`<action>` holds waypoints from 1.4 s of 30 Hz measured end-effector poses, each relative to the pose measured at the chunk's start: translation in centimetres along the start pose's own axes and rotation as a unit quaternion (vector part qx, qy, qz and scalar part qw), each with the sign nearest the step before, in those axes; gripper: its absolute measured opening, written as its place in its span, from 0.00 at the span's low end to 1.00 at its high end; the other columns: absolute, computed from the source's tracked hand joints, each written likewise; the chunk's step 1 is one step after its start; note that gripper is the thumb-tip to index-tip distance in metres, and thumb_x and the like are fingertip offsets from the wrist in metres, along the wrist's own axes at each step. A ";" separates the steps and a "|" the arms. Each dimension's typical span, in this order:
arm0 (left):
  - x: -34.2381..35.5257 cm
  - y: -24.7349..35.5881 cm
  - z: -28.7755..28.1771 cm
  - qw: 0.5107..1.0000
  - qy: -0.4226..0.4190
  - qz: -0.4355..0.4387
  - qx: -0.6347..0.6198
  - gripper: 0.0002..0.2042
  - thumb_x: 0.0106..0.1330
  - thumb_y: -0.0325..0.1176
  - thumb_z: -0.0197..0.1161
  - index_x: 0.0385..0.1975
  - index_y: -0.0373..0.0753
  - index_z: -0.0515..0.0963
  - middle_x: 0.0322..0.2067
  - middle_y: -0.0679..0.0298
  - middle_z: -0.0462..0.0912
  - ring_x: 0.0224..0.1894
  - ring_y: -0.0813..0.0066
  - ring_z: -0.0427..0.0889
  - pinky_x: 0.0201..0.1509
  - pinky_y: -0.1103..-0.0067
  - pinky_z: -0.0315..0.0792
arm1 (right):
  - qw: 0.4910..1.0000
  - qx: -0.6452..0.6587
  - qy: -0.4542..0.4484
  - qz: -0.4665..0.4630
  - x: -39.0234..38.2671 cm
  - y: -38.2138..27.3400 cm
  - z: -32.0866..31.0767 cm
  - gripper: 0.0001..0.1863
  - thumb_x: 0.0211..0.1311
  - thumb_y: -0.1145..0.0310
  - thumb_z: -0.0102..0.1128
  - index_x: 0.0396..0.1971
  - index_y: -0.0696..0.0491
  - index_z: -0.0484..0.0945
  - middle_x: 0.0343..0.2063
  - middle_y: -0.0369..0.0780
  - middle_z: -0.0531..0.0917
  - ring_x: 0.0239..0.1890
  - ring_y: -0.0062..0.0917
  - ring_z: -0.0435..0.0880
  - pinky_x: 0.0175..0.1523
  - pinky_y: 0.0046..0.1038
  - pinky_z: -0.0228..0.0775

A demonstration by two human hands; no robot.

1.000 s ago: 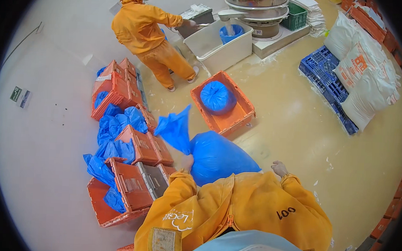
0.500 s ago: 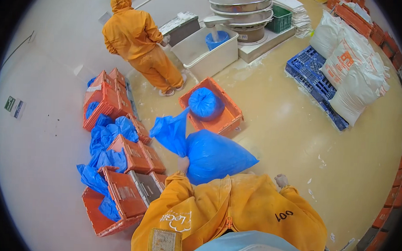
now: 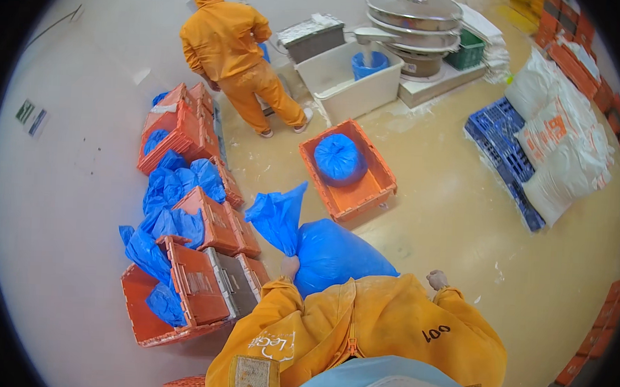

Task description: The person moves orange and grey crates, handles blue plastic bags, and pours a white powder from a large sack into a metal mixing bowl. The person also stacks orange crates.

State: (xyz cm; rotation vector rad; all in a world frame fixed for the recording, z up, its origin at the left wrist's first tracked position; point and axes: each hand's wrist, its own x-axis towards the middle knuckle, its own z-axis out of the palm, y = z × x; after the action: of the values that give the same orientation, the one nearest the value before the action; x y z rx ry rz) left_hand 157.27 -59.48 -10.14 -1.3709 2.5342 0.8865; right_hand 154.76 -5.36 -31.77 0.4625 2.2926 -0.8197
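Note:
My left hand (image 3: 289, 267) is closed round the twisted neck of a full blue plastic bag (image 3: 338, 257), whose loose top flops upward and to the left. The bag is in front of my chest, its lower part partly hidden by my orange jacket. My right hand (image 3: 436, 279) is curled closed to the right of the bag, apart from it, with nothing visible in it. Just beyond the bag, an orange crate (image 3: 363, 205) stands on the floor with another tied blue bag (image 3: 339, 160) inside.
Stacked orange crates (image 3: 202, 281) with blue liners line the left. A co-worker (image 3: 230, 45) in orange stands by a white tub (image 3: 349, 98) and steel sieve machine (image 3: 413, 21). White sacks (image 3: 554, 149) sit on a blue pallet (image 3: 492, 143) at right; more crates (image 3: 598, 337) edge the far right.
The co-worker's arm has drawn back from the tub, and the body has turned away from it. The bag's floppy top has shifted slightly; my left hand keeps its hold on the neck.

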 end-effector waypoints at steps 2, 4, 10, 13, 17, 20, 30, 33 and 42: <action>2.9 -2.5 -0.2 0.998 -0.018 -0.024 -0.048 0.23 0.54 0.35 0.49 0.46 0.25 0.74 0.47 0.37 0.75 0.52 0.40 0.72 0.55 0.63 0.66 | 0.999 -0.031 0.010 0.006 0.4 -3.5 -0.6 0.21 0.53 0.61 0.59 0.46 0.56 0.78 0.43 0.46 0.81 0.40 0.34 0.82 0.38 0.34 0.77; 3.8 -3.3 -2.0 0.991 -0.042 -0.040 -0.118 0.25 0.53 0.33 0.50 0.51 0.26 0.71 0.51 0.40 0.74 0.55 0.45 0.71 0.57 0.66 0.65 | 0.998 -0.067 0.012 -0.002 -0.1 -6.9 -1.0 0.21 0.53 0.61 0.58 0.46 0.56 0.78 0.44 0.46 0.80 0.41 0.35 0.82 0.40 0.33 0.77; 9.3 -16.2 -1.7 0.959 0.023 -0.125 -0.253 0.22 0.52 0.33 0.49 0.43 0.23 0.74 0.43 0.40 0.77 0.46 0.45 0.76 0.48 0.65 0.68 | 0.933 -0.244 -0.007 -0.263 4.1 -15.5 3.8 0.22 0.53 0.60 0.57 0.45 0.57 0.78 0.46 0.48 0.80 0.52 0.39 0.76 0.56 0.33 0.68; 8.5 -25.3 -5.2 0.941 0.034 -0.231 -0.247 0.21 0.53 0.34 0.49 0.38 0.20 0.76 0.38 0.37 0.79 0.42 0.44 0.79 0.44 0.65 0.69 | 0.955 -0.191 -0.070 -0.216 -2.8 -27.1 8.7 0.23 0.52 0.59 0.56 0.46 0.58 0.78 0.45 0.49 0.80 0.50 0.39 0.78 0.56 0.33 0.68; 9.1 -29.6 -7.4 0.948 0.051 -0.221 -0.224 0.21 0.53 0.34 0.49 0.36 0.18 0.75 0.36 0.35 0.79 0.39 0.42 0.79 0.43 0.64 0.70 | 0.933 -0.222 -0.124 -0.255 -5.4 -33.5 13.0 0.24 0.52 0.59 0.56 0.47 0.58 0.77 0.44 0.49 0.81 0.48 0.38 0.79 0.54 0.32 0.69; 11.9 -33.8 -7.8 0.948 0.024 -0.242 -0.203 0.21 0.52 0.34 0.49 0.36 0.18 0.75 0.36 0.34 0.78 0.41 0.41 0.78 0.44 0.63 0.69 | 0.926 -0.207 -0.161 -0.271 -7.4 -37.9 14.9 0.24 0.52 0.60 0.56 0.48 0.58 0.76 0.44 0.49 0.81 0.47 0.38 0.79 0.54 0.32 0.70; 18.0 -26.8 -10.2 0.962 -0.003 -0.140 -0.235 0.22 0.52 0.33 0.50 0.42 0.22 0.75 0.43 0.35 0.77 0.49 0.43 0.76 0.50 0.64 0.68 | 0.928 -0.291 -0.131 -0.190 0.2 -35.7 16.3 0.23 0.48 0.55 0.57 0.38 0.57 0.81 0.43 0.51 0.80 0.47 0.44 0.78 0.53 0.35 0.70; 19.6 -24.6 -11.4 0.983 -0.016 -0.098 -0.151 0.22 0.53 0.33 0.49 0.45 0.26 0.75 0.46 0.38 0.76 0.52 0.43 0.74 0.53 0.65 0.67 | 0.905 -0.337 -0.179 -0.188 2.9 -36.1 16.5 0.19 0.49 0.57 0.56 0.35 0.55 0.82 0.42 0.50 0.81 0.48 0.45 0.78 0.53 0.38 0.70; 25.9 -16.9 -13.4 0.978 0.009 -0.160 -0.136 0.22 0.54 0.33 0.47 0.48 0.29 0.73 0.47 0.39 0.75 0.53 0.42 0.72 0.55 0.65 0.66 | 0.927 -0.243 -0.149 -0.243 10.8 -49.8 16.4 0.23 0.45 0.53 0.62 0.36 0.56 0.83 0.39 0.50 0.82 0.43 0.42 0.81 0.49 0.36 0.72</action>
State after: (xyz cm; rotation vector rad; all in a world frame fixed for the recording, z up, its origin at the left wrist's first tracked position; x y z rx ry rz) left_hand 157.89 -92.66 -16.16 -1.8068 2.1703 1.1843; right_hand 128.99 -52.06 -27.32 -0.4413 2.2296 -0.4626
